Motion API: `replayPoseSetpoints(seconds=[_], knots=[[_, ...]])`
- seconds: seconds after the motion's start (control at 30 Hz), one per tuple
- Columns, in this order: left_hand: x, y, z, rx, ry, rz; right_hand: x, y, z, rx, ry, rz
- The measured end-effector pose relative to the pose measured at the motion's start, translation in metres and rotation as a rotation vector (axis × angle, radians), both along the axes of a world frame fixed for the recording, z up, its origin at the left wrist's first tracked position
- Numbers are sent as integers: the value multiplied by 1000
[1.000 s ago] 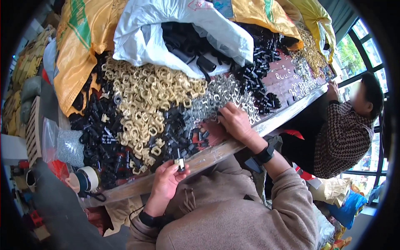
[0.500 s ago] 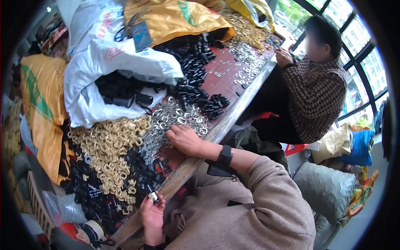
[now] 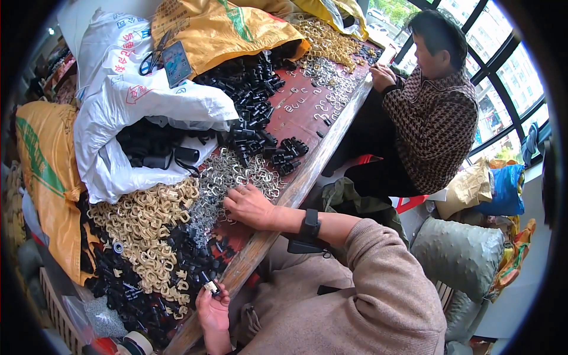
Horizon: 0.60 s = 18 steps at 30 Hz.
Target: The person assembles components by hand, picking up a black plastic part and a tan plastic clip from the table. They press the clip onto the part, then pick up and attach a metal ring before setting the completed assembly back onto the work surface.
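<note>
We see a small cream-and-black part with a slim pin (image 3: 211, 288) just off the near right corner of the heap of cream-coloured plastic loops (image 3: 142, 231). Its long axis runs aslant: the pin points up and to the left, toward the heap, while the black end faces down and right, away from it. The left hand (image 3: 213, 310), palm turned up, has thumb and fingertips closed on this part.

To the right of the heap we find the right hand (image 3: 252, 207), back upward, its fingers bent and drawn in, reaching down to the bright silver U-shaped metal pieces (image 3: 216, 180). The fingertips are hidden, so we cannot tell whether they pinch one.

Loose black plastic pieces (image 3: 118, 278) spread along the heap's left and near sides. Right behind the heap we see the white woven plastic sack (image 3: 94, 142), its mouth open on dark pieces; left of the heap stands the orange woven sack with a green band (image 3: 44, 177). The worn, pale wooden table edge (image 3: 248, 266) slants past the heap's right side. Well apart, beyond the heap to the right, we see another person in a checked jacket (image 3: 438, 130).
</note>
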<state>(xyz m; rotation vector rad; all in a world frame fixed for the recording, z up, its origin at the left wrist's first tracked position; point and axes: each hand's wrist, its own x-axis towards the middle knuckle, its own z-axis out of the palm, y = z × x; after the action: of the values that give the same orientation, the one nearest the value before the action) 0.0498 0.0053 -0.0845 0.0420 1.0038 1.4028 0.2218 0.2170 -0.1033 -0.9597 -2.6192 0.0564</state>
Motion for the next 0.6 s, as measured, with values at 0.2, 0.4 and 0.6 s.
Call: replayPoseSetpoints(seconds=[0.2,0.4,0.6], knots=[[0,-6,-1,18,-6,21,6,-3,-4,26,-4,42],[-4,-9,-6,40,11,-33,4,-1,-8,-11,-34,45],[-5,-6,-5,39,4,-40,3,-5,-8,-1,-47,57]])
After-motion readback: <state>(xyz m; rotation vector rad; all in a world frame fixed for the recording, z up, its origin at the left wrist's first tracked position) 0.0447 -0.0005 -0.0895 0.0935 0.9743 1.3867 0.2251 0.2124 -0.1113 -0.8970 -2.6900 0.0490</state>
